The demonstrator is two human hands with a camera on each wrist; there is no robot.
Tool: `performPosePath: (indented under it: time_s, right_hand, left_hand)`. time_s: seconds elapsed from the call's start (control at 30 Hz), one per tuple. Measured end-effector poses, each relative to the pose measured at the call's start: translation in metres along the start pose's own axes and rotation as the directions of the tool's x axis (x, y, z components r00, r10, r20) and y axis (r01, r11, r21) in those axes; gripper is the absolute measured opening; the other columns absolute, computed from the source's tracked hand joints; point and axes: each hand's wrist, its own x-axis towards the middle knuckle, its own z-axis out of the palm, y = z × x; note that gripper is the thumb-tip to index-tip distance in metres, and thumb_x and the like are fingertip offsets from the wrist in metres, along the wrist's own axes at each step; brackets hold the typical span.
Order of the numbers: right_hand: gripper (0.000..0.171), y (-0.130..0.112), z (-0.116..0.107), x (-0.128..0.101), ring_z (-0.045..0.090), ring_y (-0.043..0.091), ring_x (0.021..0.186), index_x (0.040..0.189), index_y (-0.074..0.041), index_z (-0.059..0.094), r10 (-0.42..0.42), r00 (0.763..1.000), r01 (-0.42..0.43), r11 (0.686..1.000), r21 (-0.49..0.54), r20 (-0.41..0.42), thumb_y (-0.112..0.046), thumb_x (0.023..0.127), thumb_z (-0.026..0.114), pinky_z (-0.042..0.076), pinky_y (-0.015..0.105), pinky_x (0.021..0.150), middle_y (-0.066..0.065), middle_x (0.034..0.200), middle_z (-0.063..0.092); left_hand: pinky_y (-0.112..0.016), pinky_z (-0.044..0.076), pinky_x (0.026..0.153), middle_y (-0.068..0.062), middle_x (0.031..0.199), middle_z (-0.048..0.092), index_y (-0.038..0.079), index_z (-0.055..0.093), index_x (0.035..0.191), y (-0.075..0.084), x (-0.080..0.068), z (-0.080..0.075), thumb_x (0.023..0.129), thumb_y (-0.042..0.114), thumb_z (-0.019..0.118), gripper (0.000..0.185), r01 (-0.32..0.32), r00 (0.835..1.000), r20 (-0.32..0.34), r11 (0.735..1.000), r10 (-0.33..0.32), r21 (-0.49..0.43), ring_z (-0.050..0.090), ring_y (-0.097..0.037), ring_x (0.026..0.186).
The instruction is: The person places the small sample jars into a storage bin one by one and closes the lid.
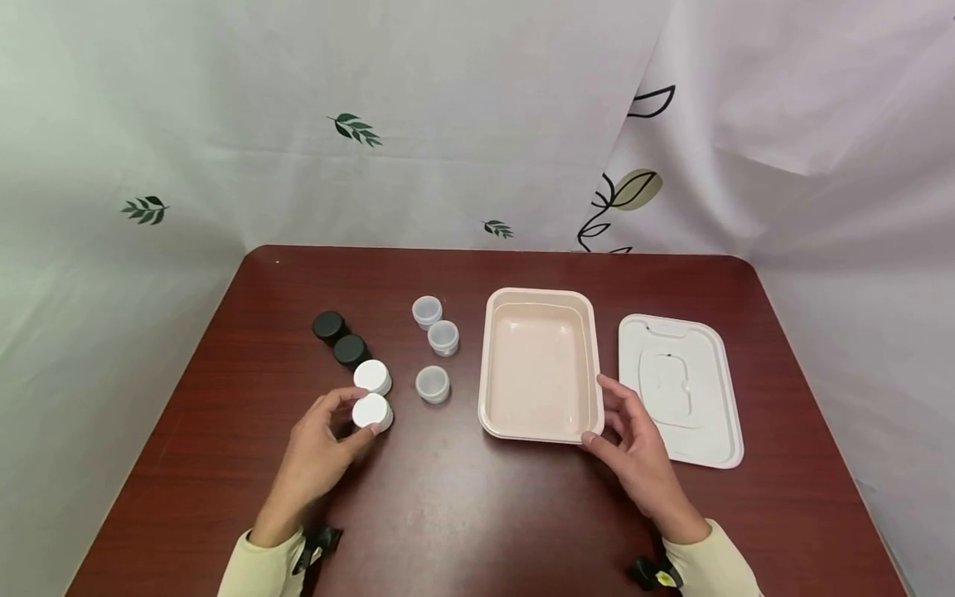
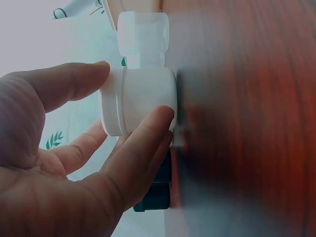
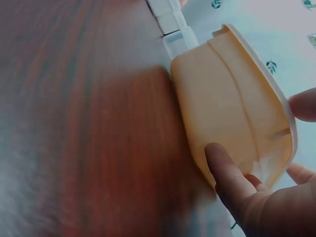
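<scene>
My left hand (image 1: 317, 448) has thumb and fingers around the nearer white screw-top jar (image 1: 371, 410), which stands upright on the table. A second white jar (image 1: 372, 376) stands just behind it, by the fingertips. In the left wrist view the ribbed lid and smooth side of the held jar (image 2: 148, 91) show between the fingers. My right hand (image 1: 637, 456) grips the near right corner of a beige plastic tub (image 1: 539, 373) with nothing inside. In the right wrist view, fingertips touch the tub's side wall (image 3: 217, 94) and its rim.
Two black jars (image 1: 351, 351) stand behind the white ones, in a slanting row. Three small translucent lidded cups (image 1: 433, 384) stand between the jars and the tub. A white lid (image 1: 675, 398) lies flat on the brown table (image 1: 462, 514), right of the tub. Patterned cloth hangs behind.
</scene>
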Motion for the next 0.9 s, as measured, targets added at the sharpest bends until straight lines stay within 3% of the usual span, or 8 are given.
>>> performPosePath:
  time_s: [0.23,0.4,0.57,0.77,0.9]
  right_hand:
    - [0.077,-0.003,-0.002,0.002,0.066,0.007,0.118,0.159,-0.002,0.038,-0.006,1.0,0.006,1.0,-0.031,0.005,0.014,0.091,0.07,0.061,0.021,0.086,0.021,0.142,0.053]
    - [0.077,-0.003,-0.002,0.002,0.066,0.007,0.117,0.159,-0.003,0.038,0.003,1.0,-0.003,0.999,-0.04,0.009,0.013,0.091,0.07,0.06,0.02,0.086,0.02,0.141,0.053]
    - [0.077,-0.004,-0.003,0.002,0.065,0.007,0.117,0.159,-0.003,0.038,0.004,1.0,-0.004,0.999,-0.05,0.011,0.012,0.091,0.071,0.06,0.02,0.086,0.022,0.142,0.053]
    - [0.076,-0.003,-0.004,0.002,0.065,0.007,0.118,0.159,-0.005,0.038,0.005,1.0,-0.004,0.998,-0.058,0.015,0.012,0.092,0.071,0.06,0.02,0.087,0.021,0.143,0.053]
    - [0.076,-0.003,-0.004,0.002,0.065,0.007,0.119,0.159,-0.005,0.039,0.009,1.0,-0.008,0.998,-0.063,0.016,0.01,0.092,0.071,0.06,0.02,0.087,0.019,0.143,0.054]
  left_hand:
    - [-0.04,0.063,0.087,-0.012,0.125,0.068,0.012,0.068,0.13,0.014,-0.003,-0.009,0.087,0.01,0.088,0.047,-0.039,0.999,-0.009,0.998,0.039,-0.042,0.071,-0.032,0.116]
    - [-0.038,0.064,0.09,-0.01,0.124,0.066,0.011,0.069,0.13,0.026,-0.002,-0.013,0.086,0.004,0.087,0.048,-0.106,0.994,-0.007,0.983,0.106,-0.151,0.071,-0.031,0.119]
    - [-0.021,0.061,0.086,-0.007,0.124,0.065,0.011,0.069,0.133,0.039,0.009,-0.015,0.087,0.0,0.084,0.05,-0.158,0.987,0.003,0.961,0.163,-0.229,0.07,-0.025,0.116]
    - [-0.022,0.062,0.085,-0.006,0.123,0.065,0.01,0.068,0.137,0.058,0.028,-0.013,0.088,0.002,0.082,0.051,-0.174,0.982,0.024,0.945,0.188,-0.276,0.068,-0.02,0.116]
    - [-0.022,0.061,0.085,-0.003,0.126,0.065,0.015,0.069,0.137,0.072,0.04,-0.01,0.089,0.009,0.083,0.05,-0.152,0.983,0.055,0.939,0.177,-0.308,0.065,-0.016,0.114]
